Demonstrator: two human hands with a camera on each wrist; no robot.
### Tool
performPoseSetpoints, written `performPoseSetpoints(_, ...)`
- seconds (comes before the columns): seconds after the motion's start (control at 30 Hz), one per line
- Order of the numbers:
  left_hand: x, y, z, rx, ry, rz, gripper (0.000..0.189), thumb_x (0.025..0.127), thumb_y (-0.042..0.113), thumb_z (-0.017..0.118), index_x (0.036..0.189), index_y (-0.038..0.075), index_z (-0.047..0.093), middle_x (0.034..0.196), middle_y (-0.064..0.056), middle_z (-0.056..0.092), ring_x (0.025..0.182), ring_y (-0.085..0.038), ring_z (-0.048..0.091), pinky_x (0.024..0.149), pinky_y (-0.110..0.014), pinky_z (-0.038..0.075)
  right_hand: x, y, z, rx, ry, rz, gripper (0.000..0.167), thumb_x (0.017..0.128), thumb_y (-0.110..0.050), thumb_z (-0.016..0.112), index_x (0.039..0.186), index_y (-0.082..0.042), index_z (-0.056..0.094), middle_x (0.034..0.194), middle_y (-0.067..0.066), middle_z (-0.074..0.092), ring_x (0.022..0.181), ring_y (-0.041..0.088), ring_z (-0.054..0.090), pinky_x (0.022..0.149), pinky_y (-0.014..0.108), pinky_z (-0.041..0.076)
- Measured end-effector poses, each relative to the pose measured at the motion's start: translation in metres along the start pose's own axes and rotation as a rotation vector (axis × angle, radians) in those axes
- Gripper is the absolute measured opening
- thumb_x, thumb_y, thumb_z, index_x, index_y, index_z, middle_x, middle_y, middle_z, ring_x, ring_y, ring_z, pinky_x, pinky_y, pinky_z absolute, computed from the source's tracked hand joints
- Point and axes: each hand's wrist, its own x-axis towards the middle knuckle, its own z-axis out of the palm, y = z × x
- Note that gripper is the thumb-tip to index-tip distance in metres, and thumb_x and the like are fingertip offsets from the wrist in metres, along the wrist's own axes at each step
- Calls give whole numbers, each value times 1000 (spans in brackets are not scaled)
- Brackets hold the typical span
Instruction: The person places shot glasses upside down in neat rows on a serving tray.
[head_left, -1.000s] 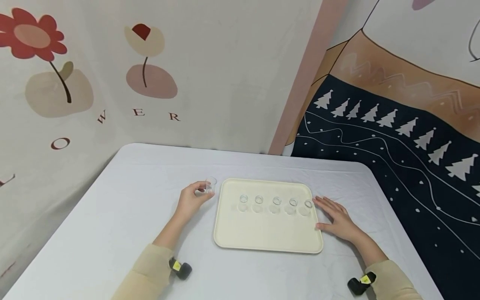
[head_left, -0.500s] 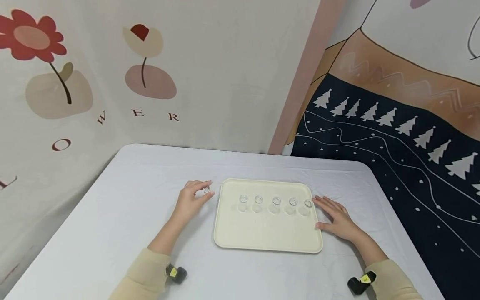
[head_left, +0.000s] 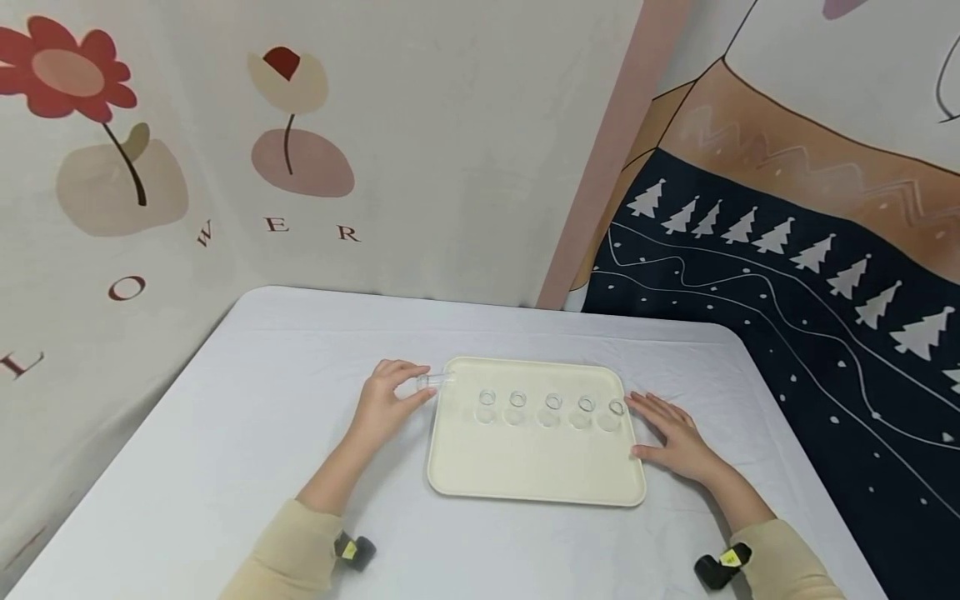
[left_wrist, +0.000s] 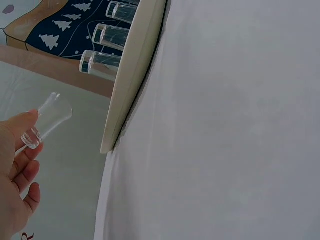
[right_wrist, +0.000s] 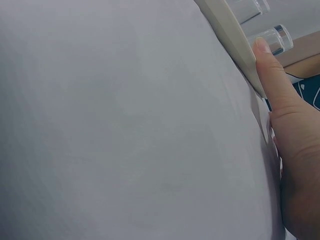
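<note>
My left hand pinches a small clear shot glass by its thick base between thumb and fingers. The glass lies nearly sideways in the head view, its wide mouth pointing right and overlapping the left rim of a cream tray. Several similar glasses stand in a row on this tray, thick bases up. In the left wrist view the held glass tilts away from the fingertips. My right hand, fingers extended, rests at the tray's right edge, with its thumb at the rim in the right wrist view.
The tray sits on a table with a white cloth. A cream curtain with flower prints hangs behind, and a dark tree-patterned cloth hangs at the right. Each wrist wears a black camera.
The left hand has tipped the glass from upright to sideways, swinging its mouth towards the tray, and moved slightly right. My right hand and the glasses on the tray stay put.
</note>
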Motion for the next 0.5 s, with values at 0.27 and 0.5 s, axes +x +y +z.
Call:
performPoseSetpoints(0.27, 2, 8, 7, -51, 25, -11, 36, 74, 10, 83, 107, 1, 71, 105, -10, 66, 104, -26, 52, 91, -43, 45, 0, 0, 0, 0, 3, -6, 82, 77, -37, 77, 146, -14, 40, 149, 20, 34, 137, 43, 19, 104, 66, 7)
performPoseSetpoints(0.5, 3, 9, 19, -94, 6, -38, 34, 76, 10, 82, 107, 2, 71, 104, -8, 67, 103, -24, 52, 81, -43, 47, 0, 1, 0, 1, 2, -6, 82, 77, -37, 77, 146, -14, 40, 149, 19, 33, 138, 43, 18, 104, 66, 6)
